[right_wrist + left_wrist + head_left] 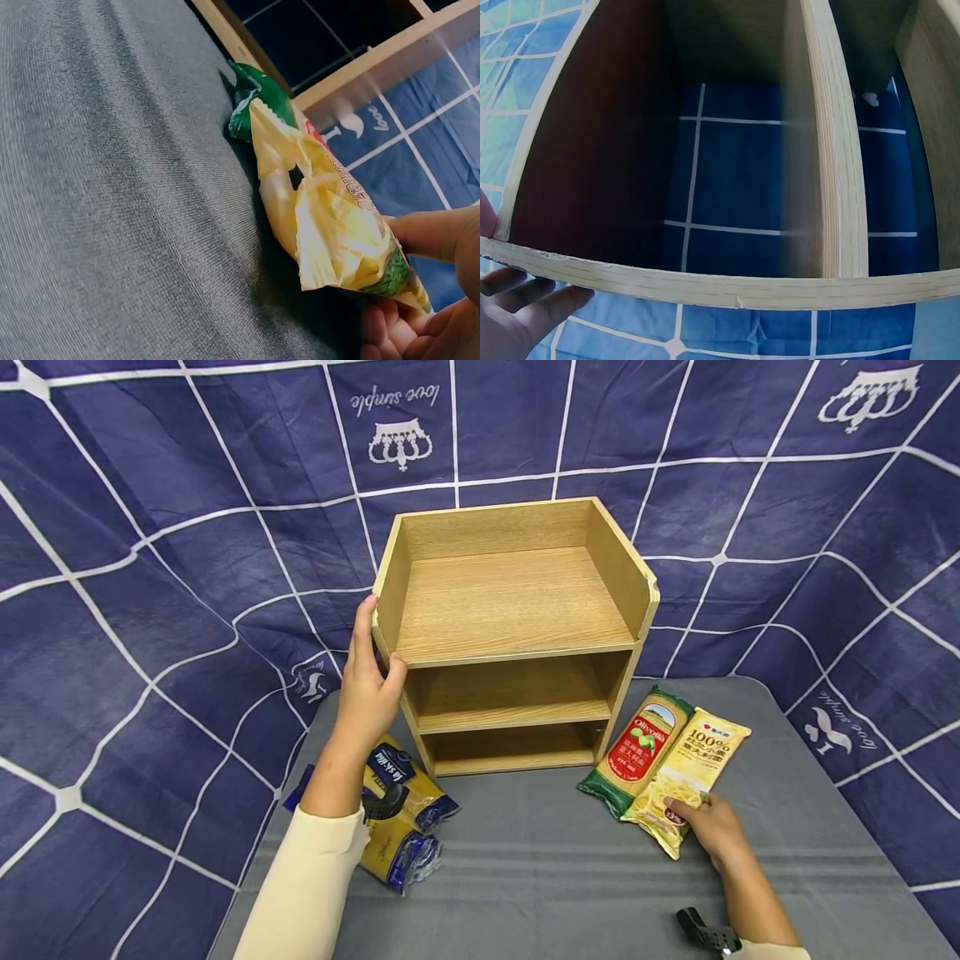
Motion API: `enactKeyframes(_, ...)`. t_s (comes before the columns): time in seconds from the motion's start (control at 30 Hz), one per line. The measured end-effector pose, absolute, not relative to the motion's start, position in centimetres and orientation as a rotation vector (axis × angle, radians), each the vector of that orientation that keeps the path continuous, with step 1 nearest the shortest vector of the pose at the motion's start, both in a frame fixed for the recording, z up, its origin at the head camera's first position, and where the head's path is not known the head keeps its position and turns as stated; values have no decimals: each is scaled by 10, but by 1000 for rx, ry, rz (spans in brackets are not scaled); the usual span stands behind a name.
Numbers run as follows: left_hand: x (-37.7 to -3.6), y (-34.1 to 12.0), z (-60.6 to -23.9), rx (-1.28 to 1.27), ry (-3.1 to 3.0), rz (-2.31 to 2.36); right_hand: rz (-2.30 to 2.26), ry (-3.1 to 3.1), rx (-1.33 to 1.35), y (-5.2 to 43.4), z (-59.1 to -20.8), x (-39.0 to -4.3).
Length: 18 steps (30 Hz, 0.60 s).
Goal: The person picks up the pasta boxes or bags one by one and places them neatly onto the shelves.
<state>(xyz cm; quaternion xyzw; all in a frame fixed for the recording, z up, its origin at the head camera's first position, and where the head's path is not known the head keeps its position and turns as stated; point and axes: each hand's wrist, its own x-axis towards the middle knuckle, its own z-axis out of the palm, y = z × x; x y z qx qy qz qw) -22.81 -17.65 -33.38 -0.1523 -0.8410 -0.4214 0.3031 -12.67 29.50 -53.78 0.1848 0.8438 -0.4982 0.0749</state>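
Observation:
A light wooden shelf unit point(510, 602) with an open tray top and two compartments below stands at the middle back. My left hand point(369, 681) grips the front of its left side panel point(667, 283), thumb on one side and fingers on the other. On the right, my right hand point(716, 831) pinches the near edge of a yellow pasta packet point(337, 225) between thumb and fingers. Beside that packet, on its left, lies a green and red Olivoilà pasta packet point(648, 735), slanted near the shelf's right foot.
Blue and yellow pasta packets point(408, 777) lie left of the shelf, partly hidden behind my left forearm. A grey cloth point(525, 852) covers the table. Blue white-lined fabric point(187, 610) hangs behind and at both sides.

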Motion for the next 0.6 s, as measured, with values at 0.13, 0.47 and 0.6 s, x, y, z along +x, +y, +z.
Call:
enactKeyframes(0.13,-228,-177,-333,-404,-2234,-1124,-1452,2548,593,295,-536,-125)
enactKeyframes(0.47,-229,-178,-334,-395,-2248,-1132,-1494,2534,617,294,-538,-121)
enactKeyframes(0.6,-229,-178,-334,-397,-2244,-1139,-1534,2526,610,292,-534,-120)
